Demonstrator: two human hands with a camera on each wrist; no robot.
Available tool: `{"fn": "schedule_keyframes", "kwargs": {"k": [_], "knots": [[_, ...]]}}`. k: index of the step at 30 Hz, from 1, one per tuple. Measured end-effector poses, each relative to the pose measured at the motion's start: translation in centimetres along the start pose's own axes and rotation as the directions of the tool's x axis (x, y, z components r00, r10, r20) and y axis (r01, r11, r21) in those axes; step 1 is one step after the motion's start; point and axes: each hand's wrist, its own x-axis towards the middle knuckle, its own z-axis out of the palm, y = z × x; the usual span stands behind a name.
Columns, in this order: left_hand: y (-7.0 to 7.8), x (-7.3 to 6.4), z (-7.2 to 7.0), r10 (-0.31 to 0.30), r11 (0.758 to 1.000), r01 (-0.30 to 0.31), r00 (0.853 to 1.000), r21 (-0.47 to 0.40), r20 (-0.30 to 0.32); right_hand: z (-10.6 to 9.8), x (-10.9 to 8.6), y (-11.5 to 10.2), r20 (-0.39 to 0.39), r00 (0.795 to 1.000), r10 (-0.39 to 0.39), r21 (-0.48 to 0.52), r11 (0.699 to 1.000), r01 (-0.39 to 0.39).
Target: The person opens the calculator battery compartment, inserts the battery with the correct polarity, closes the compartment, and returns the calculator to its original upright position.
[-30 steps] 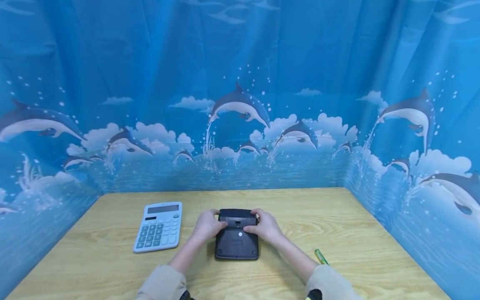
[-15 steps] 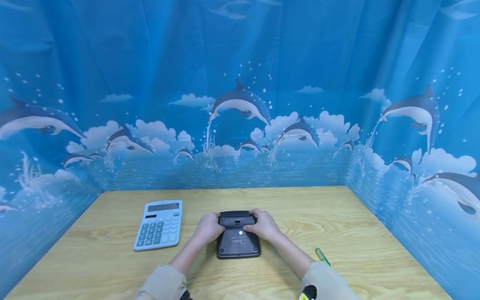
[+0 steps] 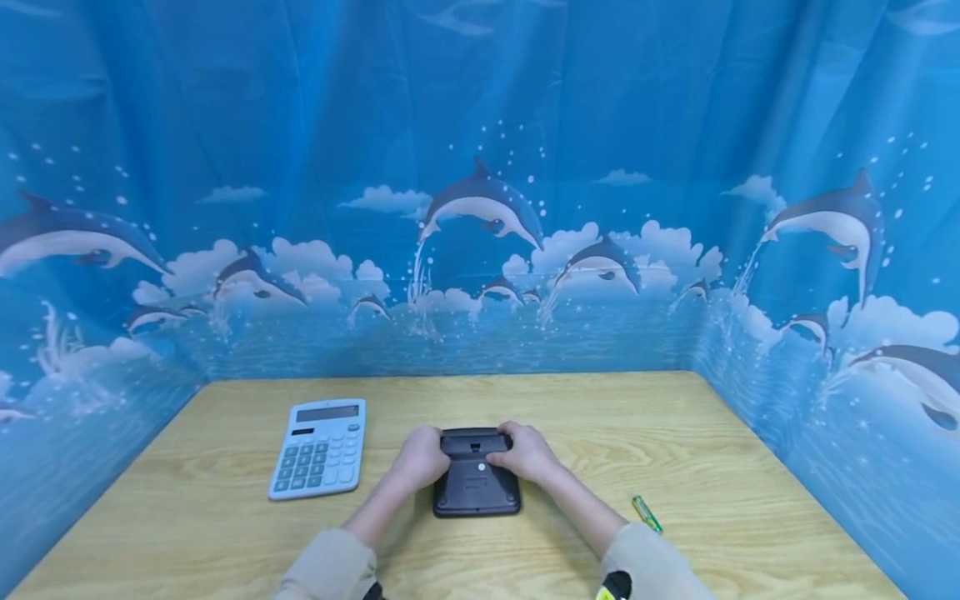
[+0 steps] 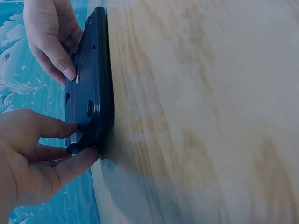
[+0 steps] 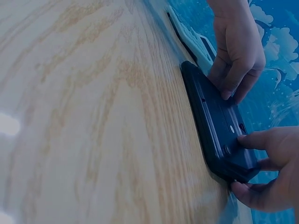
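Note:
A black calculator (image 3: 477,487) lies back side up at the middle of the table, with feet, a small slot and a white dot on its back. My left hand (image 3: 422,457) grips its far left corner, thumb on the back. The left wrist view shows the thumb and fingers (image 4: 77,165) pinching that corner. Gripping the far right corner is my right hand (image 3: 528,454), its thumb also on the back. In the right wrist view the thumb (image 5: 252,140) presses beside a round foot and fingers curl round the edge. The calculator's keys are hidden underneath.
A light blue calculator (image 3: 318,450) lies face up on the wooden table (image 3: 600,417), left of the hands. A thin green battery (image 3: 647,514) lies to the right, near the right sleeve. A blue dolphin-print curtain (image 3: 480,333) surrounds the table's back and sides.
The black calculator's far end has come slightly lower and nearer while both hands keep their hold. The right forearm has shifted a little, showing more of the battery.

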Motion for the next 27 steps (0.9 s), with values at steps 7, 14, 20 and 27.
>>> {"fn": "schedule_keyframes", "kwargs": {"k": [7, 14, 20, 27], "knots": [[-0.4, -0.4, 0.1, 0.222, 0.948, -0.216, 0.975, 0.235, 0.000, -0.1, -0.2, -0.1, -0.013, 1.000, -0.003, -0.105, 0.994, 0.002], [-1.2, -1.1, -0.3, 0.405, 0.833, -0.397, 0.912, 0.386, 0.063, -0.2, -0.5, 0.1, -0.024, 0.999, -0.033, -0.186, 0.982, 0.028], [-1.6, -1.3, -0.4, 0.439, 0.801, -0.454, 0.889, 0.390, 0.132, -0.3, -0.6, 0.3, -0.028, 0.999, -0.034, -0.199, 0.980, 0.028], [-1.7, -2.0, -0.9, 0.465, 0.720, -0.500, 0.862, 0.481, 0.200, -0.4, -0.5, 0.3, -0.019, 0.999, -0.032, -0.214, 0.977, 0.027]]}}
